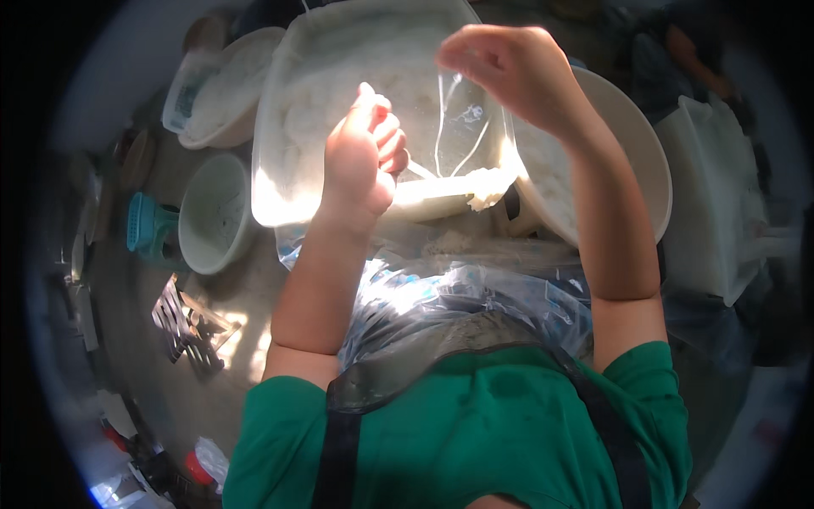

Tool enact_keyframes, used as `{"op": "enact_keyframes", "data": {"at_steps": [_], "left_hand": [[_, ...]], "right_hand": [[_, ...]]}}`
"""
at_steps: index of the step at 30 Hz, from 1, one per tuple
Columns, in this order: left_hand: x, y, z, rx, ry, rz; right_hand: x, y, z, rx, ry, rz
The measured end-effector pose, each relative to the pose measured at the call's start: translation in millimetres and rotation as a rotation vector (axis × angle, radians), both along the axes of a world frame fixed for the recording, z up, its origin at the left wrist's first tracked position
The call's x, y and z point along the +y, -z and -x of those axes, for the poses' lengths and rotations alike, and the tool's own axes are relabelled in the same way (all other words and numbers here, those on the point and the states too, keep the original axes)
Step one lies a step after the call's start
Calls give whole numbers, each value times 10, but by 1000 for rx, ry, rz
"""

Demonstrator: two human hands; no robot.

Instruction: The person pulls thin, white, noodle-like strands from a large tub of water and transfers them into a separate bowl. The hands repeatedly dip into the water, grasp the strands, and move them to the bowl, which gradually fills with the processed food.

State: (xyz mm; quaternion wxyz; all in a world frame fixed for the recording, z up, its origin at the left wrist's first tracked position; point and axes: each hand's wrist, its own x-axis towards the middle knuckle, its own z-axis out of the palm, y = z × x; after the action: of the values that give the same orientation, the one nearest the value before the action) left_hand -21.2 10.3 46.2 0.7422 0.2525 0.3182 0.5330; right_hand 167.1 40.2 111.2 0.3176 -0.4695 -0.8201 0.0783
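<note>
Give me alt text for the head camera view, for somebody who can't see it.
A person's left hand is curled closed and their right hand is bent, with thin white strands below it, both over a large pale tub. A round basin stands to the right, a smaller bucket to the left.

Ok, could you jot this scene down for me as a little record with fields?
Left hand: left hand curled, in front of the big tub; grip unclear
Right hand: right hand pinched, white strands hanging below its fingertips
Main container: big tub, pale, rectangular, whitish contents
To the right: large round tub
To the left: smaller round basin, teal plastic item
Clothing: green shirt, dark straps
</note>
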Motion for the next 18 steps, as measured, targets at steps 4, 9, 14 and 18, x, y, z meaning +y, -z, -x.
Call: {"op": "enact_keyframes", "data": {"at_steps": [4, 9, 14, 18], "left_hand": [[-58, -16, -49, -271, 276, 288], [186, 158, 50, -9, 24, 311], [491, 53, 286, -23, -101, -4], [422, -365, 267, 810, 400, -483]], "right_hand": [[-37, 58, 174, 5, -33, -76], [-245, 314, 293, -141, -333, -36], [-230, 698, -8, -392, -250, 351], [184, 763, -188, -79, 74, -38]]}}
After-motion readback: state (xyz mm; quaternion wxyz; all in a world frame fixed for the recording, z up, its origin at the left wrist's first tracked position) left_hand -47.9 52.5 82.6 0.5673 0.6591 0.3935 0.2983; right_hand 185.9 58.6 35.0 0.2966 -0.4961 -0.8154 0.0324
